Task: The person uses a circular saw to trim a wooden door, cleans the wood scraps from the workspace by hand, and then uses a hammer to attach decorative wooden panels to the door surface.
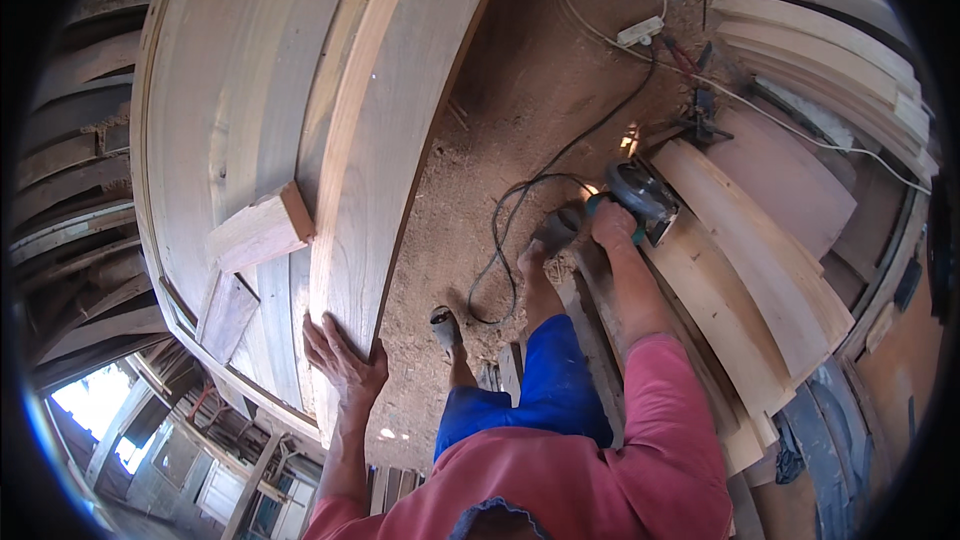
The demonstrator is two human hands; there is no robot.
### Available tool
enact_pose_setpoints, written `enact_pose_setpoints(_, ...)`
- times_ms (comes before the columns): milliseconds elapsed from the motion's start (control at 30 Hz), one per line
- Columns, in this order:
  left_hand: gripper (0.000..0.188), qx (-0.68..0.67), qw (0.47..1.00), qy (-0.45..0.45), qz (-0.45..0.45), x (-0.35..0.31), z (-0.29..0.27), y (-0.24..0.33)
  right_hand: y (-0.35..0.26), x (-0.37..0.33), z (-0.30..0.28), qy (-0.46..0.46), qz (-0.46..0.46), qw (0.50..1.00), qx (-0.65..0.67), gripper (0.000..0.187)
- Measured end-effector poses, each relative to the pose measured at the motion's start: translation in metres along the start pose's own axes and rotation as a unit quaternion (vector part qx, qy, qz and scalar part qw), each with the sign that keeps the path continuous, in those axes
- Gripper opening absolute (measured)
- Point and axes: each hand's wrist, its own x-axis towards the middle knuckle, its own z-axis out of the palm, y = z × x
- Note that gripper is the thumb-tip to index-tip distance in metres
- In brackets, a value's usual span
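My left hand (345,362) lies on the near part of a long wooden plank (385,130), its fingers stretched out over the surface and the thumb by the plank's right edge. My right hand (612,226) is closed round the green handle of a circular saw (643,198). The saw rests low on the right, at a stack of pale boards (735,270). Its blade is not clearly visible. A short wood block (262,230) and a second offcut (228,318) lie on the boards left of the plank.
A dark cord (498,230) loops across the sawdust-covered floor (520,90) near my feet. Farther off lie a white socket strip (640,32) and a pale cable (800,118). More stacked planks (820,40) stand at the far right, with timber piles (80,160) on the left.
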Motion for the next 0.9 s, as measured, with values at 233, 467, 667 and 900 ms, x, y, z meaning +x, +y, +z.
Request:
enact_pose_setpoints(233, 0.111, 0.033, 0.998, -0.045, 0.002, 0.000, 0.009, -0.001, 0.011, 0.092, 0.044, 0.025, 0.015, 0.998, -0.062, 0.034)
enact_pose_setpoints(467, 0.116, 0.041, 0.995, -0.087, 0.006, -0.007, 0.010, -0.012, 0.027, 0.172, 0.170, 0.127, -0.053, 0.985, -0.103, 0.033)
enact_pose_setpoints(667, 0.119, 0.037, 0.993, -0.100, -0.042, -0.020, 0.007, -0.012, 0.008, 0.142, 0.227, 0.305, -0.171, 0.934, -0.072, 0.040)
enact_pose_setpoints(900, 0.118, 0.055, 0.996, -0.063, 0.006, -0.004, 0.003, -0.003, -0.016, 0.117, 0.213, -0.009, -0.267, 0.950, -0.160, 0.039)
